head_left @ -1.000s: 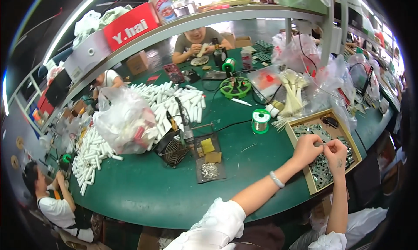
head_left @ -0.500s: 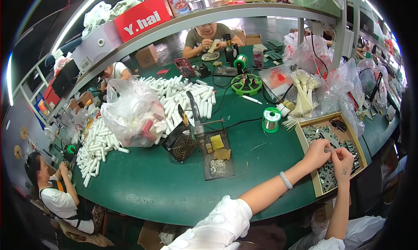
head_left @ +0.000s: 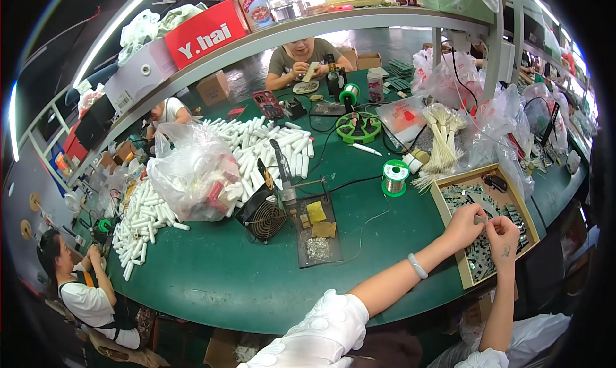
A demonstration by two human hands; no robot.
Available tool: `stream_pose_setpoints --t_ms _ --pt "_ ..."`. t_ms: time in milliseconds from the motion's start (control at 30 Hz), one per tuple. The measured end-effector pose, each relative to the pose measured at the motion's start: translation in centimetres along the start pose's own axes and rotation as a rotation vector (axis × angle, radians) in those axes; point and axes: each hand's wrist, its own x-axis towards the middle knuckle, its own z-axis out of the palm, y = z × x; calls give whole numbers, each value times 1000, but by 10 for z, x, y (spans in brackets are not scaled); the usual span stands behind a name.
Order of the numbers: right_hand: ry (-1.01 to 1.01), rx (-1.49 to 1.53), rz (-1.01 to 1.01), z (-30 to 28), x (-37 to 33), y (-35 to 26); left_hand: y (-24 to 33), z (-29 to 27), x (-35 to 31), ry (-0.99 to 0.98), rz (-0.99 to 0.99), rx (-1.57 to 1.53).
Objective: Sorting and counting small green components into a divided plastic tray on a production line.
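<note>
Over the tray (head_left: 443, 209) of small dark-green circuit boards (head_left: 463, 196), both my hands are close together, fingers pinched. My left hand (head_left: 464, 227), with a pale bangle (head_left: 418, 266) on its wrist, grips a small grey piece (head_left: 480, 220); its exact kind is too small to tell. Right beside it, my right hand (head_left: 502, 237) has thumb and fingers closed at the edge of that same piece. Whether it holds anything else is hidden by the fingers. The tray is shallow and yellowish, and a black object (head_left: 495, 182) lies in its far corner.
A solder spool (head_left: 395, 178) stands left of the tray, near bundled pale wires (head_left: 443, 137). Mid-table are a soldering iron (head_left: 282, 172), a small fan (head_left: 263, 217) and a dark plate (head_left: 321, 256). White tubes (head_left: 269, 143) and a plastic bag (head_left: 192, 175) fill the left. Co-workers sit opposite and left.
The whole view has shifted slightly, with the table's things a little further left. My hands keep nearly the same pinch over the tray.
</note>
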Motion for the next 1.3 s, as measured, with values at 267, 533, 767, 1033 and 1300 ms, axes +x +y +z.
stream_pose_setpoints --t_ms 267,533,767,1033,1300 --pt "-18 33 -14 -4 3 4 9 -5 3 -39 -91 -64" --pt "25 -19 -118 -2 0 13 7 -3 2 -38 -28 -34" --pt "81 1 -122 -2 -1 0 3 4 0 69 113 -74" --pt "33 -2 -13 -1 -1 1 11 2 -2 33 -15 -26" --pt "21 -6 -84 -5 -3 -6 12 2 -5 -2 -65 -112"
